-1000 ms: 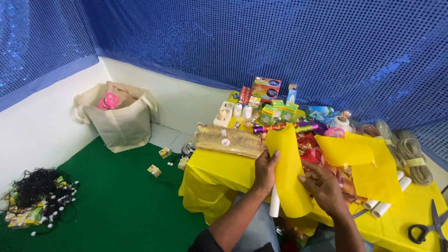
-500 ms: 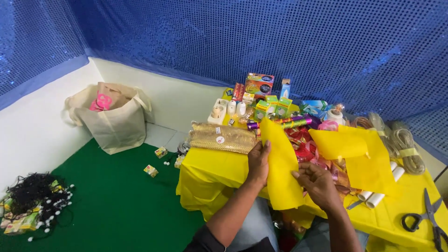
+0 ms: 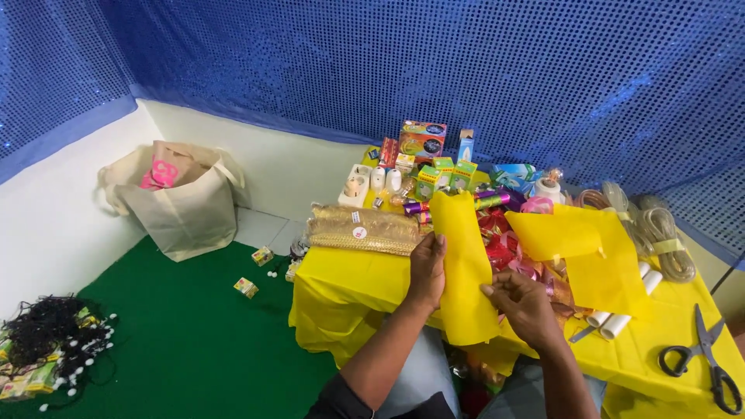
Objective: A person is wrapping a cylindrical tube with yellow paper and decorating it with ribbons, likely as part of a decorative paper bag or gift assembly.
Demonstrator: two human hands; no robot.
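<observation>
Left hand grips the left edge of a yellow sheet, fingers wrapped on it, sheet held upright over the near edge of the table. Right hand pinches the sheet's right edge lower down, fingers curled. Table has a yellow cover. Just left of the sheet, a gold packet lies flat. Right of it, a second yellow sheet lies over red ribbons. Small boxes stand at the far side by the blue sequin wall. White rolls and scissors lie near right, rope coils far right. On the green floor far left, a cloth bag; near left, a black cord pile.
</observation>
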